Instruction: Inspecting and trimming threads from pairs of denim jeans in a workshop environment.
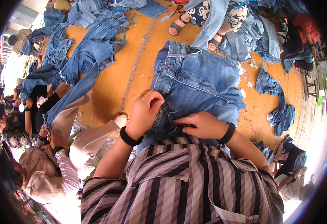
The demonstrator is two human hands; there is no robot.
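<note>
A pair of blue jeans [204, 80] lies spread in front of me, its waistband on the left and its legs toward the right. My left hand [145, 110] is closed in a pinch at the edge of the waistband, near the front pocket. What lies between those fingertips is partly hidden by the hand. Lower down, my right hand [202, 125] rests on the denim with thumb and index finger closed on a fold beside the pocket opening. Both wrists wear black bands. The nearest part of the jeans disappears under my striped shirt.
More cut denim pieces [92, 44] are heaped on the orange floor [111, 84] to the left. At the far side, a person's sandalled foot [178, 25] stands near other jeans. A denim strip [279, 100] lies at right. Several people sit along the left, one with a leg stretched close to my left arm.
</note>
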